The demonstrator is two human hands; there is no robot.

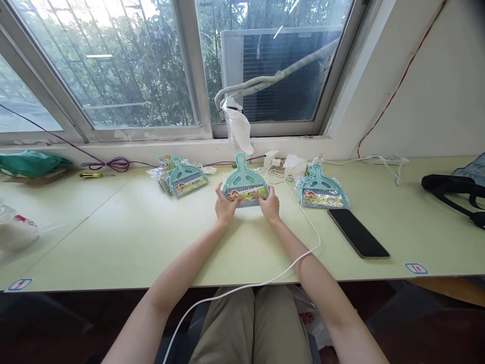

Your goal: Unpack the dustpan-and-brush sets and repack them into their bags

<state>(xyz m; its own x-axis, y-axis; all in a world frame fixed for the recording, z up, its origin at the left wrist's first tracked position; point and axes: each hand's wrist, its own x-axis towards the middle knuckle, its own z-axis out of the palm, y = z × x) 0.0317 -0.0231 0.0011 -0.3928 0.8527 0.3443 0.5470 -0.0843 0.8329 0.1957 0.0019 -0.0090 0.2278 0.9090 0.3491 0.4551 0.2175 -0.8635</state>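
A teal mini dustpan and brush set (245,177) in clear wrapping, with a printed label across its bristles, is held upright between my two hands near the middle of the table. My left hand (226,205) grips its lower left corner, thumb on the front. The lower right corner is in my right hand (270,203), thumb likewise on the label side. Fingers behind the pack are hidden. To the left lies a stack of similar wrapped dustpan sets (185,177), with green and red ones behind the teal one. More teal wrapped sets (322,189) lie to the right.
A black phone (358,232) lies right of my arms. A white cable (319,237) crosses the table and my right forearm. A screwdriver (91,175), a purple cable coil (117,164) and a green bag (32,164) sit far left. Black headgear (452,189) is at right.
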